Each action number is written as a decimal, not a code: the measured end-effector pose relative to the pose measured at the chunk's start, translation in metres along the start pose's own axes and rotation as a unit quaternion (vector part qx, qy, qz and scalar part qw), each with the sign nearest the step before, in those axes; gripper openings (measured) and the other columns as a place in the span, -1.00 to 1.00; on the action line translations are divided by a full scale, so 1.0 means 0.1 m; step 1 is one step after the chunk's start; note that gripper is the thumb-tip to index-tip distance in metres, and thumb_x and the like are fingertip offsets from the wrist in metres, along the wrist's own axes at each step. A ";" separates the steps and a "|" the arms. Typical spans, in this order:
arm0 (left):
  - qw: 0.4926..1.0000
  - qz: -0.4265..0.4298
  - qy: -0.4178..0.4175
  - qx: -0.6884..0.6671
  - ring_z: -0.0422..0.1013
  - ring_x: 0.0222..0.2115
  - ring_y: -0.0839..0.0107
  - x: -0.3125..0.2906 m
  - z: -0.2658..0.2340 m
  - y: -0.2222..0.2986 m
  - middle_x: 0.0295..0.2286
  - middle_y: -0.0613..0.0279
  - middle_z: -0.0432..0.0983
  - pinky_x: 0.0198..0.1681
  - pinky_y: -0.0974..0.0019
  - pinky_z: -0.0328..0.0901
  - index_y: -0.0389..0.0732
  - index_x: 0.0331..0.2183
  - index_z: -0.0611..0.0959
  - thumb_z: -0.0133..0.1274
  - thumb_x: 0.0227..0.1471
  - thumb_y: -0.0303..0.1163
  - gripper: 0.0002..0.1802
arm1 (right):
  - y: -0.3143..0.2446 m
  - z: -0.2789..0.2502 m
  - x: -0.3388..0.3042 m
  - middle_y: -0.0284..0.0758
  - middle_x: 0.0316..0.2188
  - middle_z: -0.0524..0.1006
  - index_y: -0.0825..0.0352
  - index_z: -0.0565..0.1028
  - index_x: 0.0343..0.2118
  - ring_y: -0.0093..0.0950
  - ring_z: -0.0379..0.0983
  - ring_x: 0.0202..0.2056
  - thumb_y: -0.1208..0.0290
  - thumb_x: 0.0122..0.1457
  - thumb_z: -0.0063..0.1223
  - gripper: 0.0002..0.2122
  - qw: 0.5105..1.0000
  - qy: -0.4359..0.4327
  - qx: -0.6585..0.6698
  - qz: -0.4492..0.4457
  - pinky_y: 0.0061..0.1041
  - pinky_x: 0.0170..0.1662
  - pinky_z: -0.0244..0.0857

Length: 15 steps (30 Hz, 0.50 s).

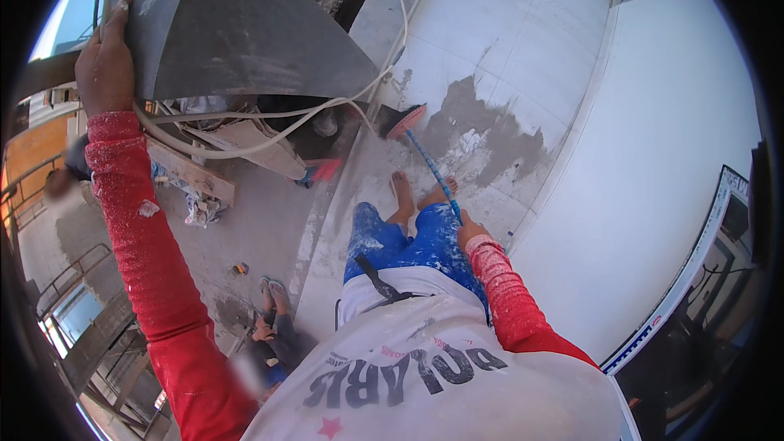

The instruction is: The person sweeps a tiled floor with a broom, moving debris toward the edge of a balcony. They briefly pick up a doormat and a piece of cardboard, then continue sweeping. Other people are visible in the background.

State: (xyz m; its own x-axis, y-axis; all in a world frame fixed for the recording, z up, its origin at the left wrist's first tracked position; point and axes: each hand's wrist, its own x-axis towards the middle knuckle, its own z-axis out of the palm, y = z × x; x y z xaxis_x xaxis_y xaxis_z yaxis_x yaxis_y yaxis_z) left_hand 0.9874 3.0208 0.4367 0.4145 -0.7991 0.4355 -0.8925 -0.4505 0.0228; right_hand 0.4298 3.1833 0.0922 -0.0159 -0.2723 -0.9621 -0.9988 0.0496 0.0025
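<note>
My left hand [104, 69], arm stretched up and to the left, is closed around a pale hose or cable [269, 140] beside the left edge of a large dark grey panel [261, 41]. Its fingertips reach that panel's edge. Low and near my legs, my right hand [471, 230] grips the blue handle [433, 165] of a broom. The broom's reddish head [406, 121] rests on the floor ahead of my bare feet, by a grey patch [482, 126]. White dust covers my red sleeves and blue shorts.
A white wall [645, 139] runs along my right. Under the panel lie boards [196, 170] and bags. On a lower level at left a person [273, 339] sits, and another person [69, 167] is farther off. Metal railings [77, 269] stand at far left.
</note>
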 end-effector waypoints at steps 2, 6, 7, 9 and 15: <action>0.997 -0.037 -0.003 -0.063 0.47 -0.22 0.18 -0.02 -0.02 0.03 -0.23 -0.06 0.54 -0.10 0.30 0.26 0.03 -0.09 0.61 -0.19 0.15 0.02 -0.55 | 0.36 -0.18 -0.30 0.00 -0.02 0.41 0.02 0.03 0.26 -0.03 0.33 0.01 0.30 0.21 -0.19 -0.47 0.996 -0.002 0.044 -0.077 -0.18 0.13 0.15; 0.992 -0.072 -0.026 -0.099 0.46 -0.21 0.32 0.01 -0.13 0.15 -0.20 0.01 0.54 -0.11 0.36 0.26 0.06 -0.07 0.60 -0.19 0.16 0.03 -0.55 | 0.74 -0.69 -0.24 -0.07 0.03 0.38 0.00 0.00 0.26 -0.06 0.33 0.02 0.32 0.24 -0.23 -0.48 0.985 0.090 0.092 -0.111 -0.21 0.15 0.11; 0.990 -0.087 -0.040 -0.102 0.46 -0.21 0.36 0.03 -0.15 0.16 -0.19 0.02 0.54 -0.11 0.38 0.27 0.06 -0.07 0.59 -0.20 0.16 0.03 -0.55 | 0.71 -0.87 -0.01 -0.06 0.01 0.39 0.00 0.00 0.26 -0.05 0.35 0.00 0.31 0.23 -0.23 -0.48 0.980 0.132 0.098 -0.110 -0.20 0.10 0.18; 0.991 -0.090 -0.069 -0.073 0.46 -0.23 0.39 0.06 -0.20 0.13 -0.18 0.02 0.53 -0.13 0.40 0.27 0.03 -0.06 0.59 -0.21 0.18 0.00 -0.55 | 0.58 -1.25 0.59 -0.02 -0.02 0.41 0.03 0.03 0.25 -0.05 0.37 -0.03 0.30 0.24 -0.25 -0.50 0.967 0.191 0.149 -0.080 -0.18 0.02 0.25; 0.996 -0.035 -0.059 -0.048 0.46 -0.19 0.37 0.15 -0.18 -0.17 -0.15 0.02 0.52 -0.11 0.38 0.27 -0.01 -0.04 0.57 -0.21 0.18 -0.03 -0.55 | 0.23 -1.54 1.68 -0.02 -0.01 0.40 0.02 0.07 0.23 -0.07 0.34 0.02 0.23 0.23 -0.26 -0.52 0.915 0.128 0.381 0.039 -0.18 0.03 0.25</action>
State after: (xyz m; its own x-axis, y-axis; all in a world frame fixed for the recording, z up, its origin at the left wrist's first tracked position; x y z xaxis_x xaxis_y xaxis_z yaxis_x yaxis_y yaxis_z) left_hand 1.0057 3.0238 0.4589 0.4893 -0.8109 0.3210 -0.8712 -0.4712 0.1376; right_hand 0.3971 2.9903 -0.0270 -0.1941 -0.4512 -0.8710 -0.6728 0.7074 -0.2165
